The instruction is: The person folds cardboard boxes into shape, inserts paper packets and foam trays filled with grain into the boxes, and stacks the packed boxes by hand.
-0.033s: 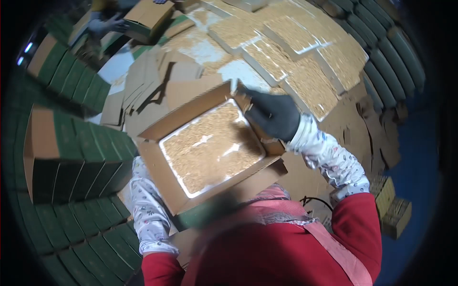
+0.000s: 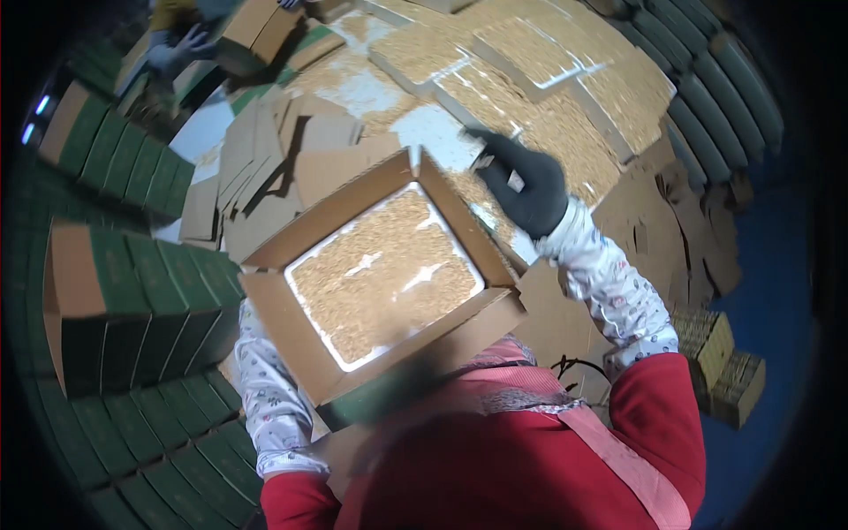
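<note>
An uncovered cardboard box (image 2: 283, 327), brown inside and green outside, is tilted in front of my body. A white foam tray (image 2: 317, 321) lies in it, filled with tan shavings (image 2: 380, 265) that leave a few white patches bare. My right hand (image 2: 523, 181), in a dark glove, hovers just beyond the box's right wall with its fingers apart. A small pale spot shows at that glove; I cannot tell what it is. My left forearm, in a white patterned sleeve (image 2: 269, 389), runs up to the box's left side. The box hides my left hand.
Shavings-filled trays (image 2: 530, 57) cover the far table. Flat cardboard pieces (image 2: 256, 150) lie beyond the box. Green boxes (image 2: 150, 291) stand stacked at left, grey rolled shapes (image 2: 733, 97) at far right. Another person's gloved hand (image 2: 181, 49) is near a box (image 2: 256, 35) at upper left.
My right hand has left the box's upper right corner and moved off to the right, its fingers spreading. The box has shifted slightly left in view.
</note>
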### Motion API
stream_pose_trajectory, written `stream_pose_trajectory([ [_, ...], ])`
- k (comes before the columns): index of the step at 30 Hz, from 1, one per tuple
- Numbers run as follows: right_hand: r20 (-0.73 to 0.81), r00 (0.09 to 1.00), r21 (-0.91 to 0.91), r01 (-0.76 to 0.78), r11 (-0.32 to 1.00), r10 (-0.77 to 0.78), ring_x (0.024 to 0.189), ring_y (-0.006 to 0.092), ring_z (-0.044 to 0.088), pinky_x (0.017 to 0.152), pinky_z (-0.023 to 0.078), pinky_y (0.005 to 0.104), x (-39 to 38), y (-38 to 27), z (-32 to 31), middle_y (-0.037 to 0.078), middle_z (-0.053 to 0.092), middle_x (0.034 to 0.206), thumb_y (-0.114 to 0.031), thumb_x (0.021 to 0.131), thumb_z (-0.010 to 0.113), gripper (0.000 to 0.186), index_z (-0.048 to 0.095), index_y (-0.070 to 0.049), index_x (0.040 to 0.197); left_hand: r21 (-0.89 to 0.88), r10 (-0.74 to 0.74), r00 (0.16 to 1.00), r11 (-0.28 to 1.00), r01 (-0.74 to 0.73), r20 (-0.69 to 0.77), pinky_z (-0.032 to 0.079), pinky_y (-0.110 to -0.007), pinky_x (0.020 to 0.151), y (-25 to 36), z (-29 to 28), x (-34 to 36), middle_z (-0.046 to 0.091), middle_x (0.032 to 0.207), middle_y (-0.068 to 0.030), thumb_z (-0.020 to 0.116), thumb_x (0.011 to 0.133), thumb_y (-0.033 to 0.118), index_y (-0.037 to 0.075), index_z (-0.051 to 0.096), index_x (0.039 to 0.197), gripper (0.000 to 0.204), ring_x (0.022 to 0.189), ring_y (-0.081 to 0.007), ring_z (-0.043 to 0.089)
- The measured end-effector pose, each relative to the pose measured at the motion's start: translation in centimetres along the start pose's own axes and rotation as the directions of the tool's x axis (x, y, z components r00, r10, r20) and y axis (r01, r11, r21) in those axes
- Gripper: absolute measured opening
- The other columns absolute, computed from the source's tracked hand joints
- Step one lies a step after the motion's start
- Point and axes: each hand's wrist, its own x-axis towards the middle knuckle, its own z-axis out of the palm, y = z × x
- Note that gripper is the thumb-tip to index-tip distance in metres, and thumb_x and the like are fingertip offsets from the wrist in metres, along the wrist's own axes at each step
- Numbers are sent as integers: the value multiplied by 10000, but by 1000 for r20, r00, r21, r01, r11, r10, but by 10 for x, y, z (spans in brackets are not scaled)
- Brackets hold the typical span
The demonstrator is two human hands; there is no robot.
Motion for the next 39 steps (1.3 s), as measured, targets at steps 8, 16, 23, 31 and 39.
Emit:
stream_pose_trajectory([
  [8,305,928,-274,302,913,-215,1186,247,402,990,288,464,-59,251,96,77,503,1212,-184,743,532,377,547,-112,1112,366,328,943,885,-287,-55,448,-313,713,79,-43,-52,585,973,-123,550,814,190,-30,509,1112,373,849,-195,546],
  [16,552,803,-273,427,862,-224,1250,207,349,1060,182,500,-73,294,143,29,477,1266,-225,789,531,348,553,-134,1123,897,844,424,420,-141,-328,437,-281,725,219,107,-244,619,919,-89,589,823,244,-38,556,1017,344,779,-153,552],
  [23,385,885,-312,393,865,-262,1110,294,458,973,301,473,-52,282,100,92,583,1069,-295,711,603,282,618,-78,891,880,882,63,-456,-129,466,445,-321,528,185,194,-326,539,644,-67,708,735,124,47,548,730,178,587,-231,540],
  [31,323,781,-626,-247,740,534,916,264,572,774,438,388,-38,261,144,116,592,978,-346,756,600,356,558,-81,991,447,311,321,-645,-620,895,434,-288,548,148,243,-329,537,797,-43,597,665,142,94,562,824,170,670,-170,558],
  [39,318,765,-316,-471,823,560,863,264,600,788,459,348,-46,298,152,81,632,910,-318,687,653,283,647,-142,908,414,-69,496,-458,-786,865,470,-306,567,139,232,-318,497,744,-60,532,714,189,101,515,899,205,651,-196,584],
])
